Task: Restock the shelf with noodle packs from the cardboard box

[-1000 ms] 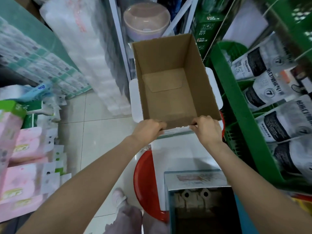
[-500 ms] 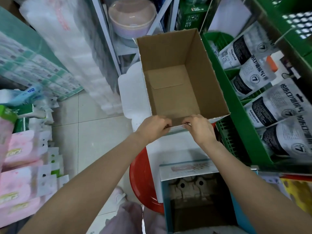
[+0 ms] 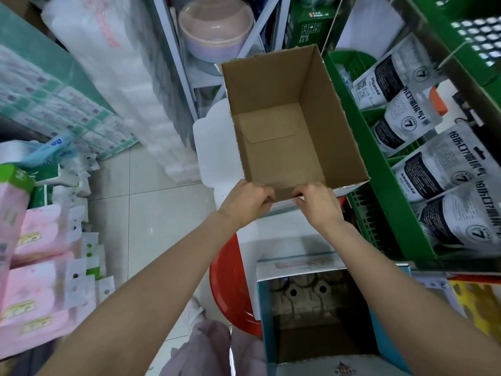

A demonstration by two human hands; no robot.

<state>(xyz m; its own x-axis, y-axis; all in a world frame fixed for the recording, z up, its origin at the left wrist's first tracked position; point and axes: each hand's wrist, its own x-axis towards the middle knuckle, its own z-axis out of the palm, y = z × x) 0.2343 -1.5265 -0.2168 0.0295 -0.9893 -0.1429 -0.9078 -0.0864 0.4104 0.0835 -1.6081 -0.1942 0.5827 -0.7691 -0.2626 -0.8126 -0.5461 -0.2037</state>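
Over the last second both hands have slid together along the near rim of the cardboard box [image 3: 292,123]. The left hand [image 3: 245,203] and right hand [image 3: 318,203] now grip that edge side by side, fingers curled over it, where they were earlier spread apart. The box sits beside the green shelf [image 3: 379,169] and shows a bare floor: no noodle packs remain inside. Judged from that, the unloading looks finished and the box is being cleared away. The grey pouches [image 3: 439,169] on the shelf carry print too small to read. The fingertips are hidden behind the rim, and the lower teal carton [image 3: 320,316] is dark inside.
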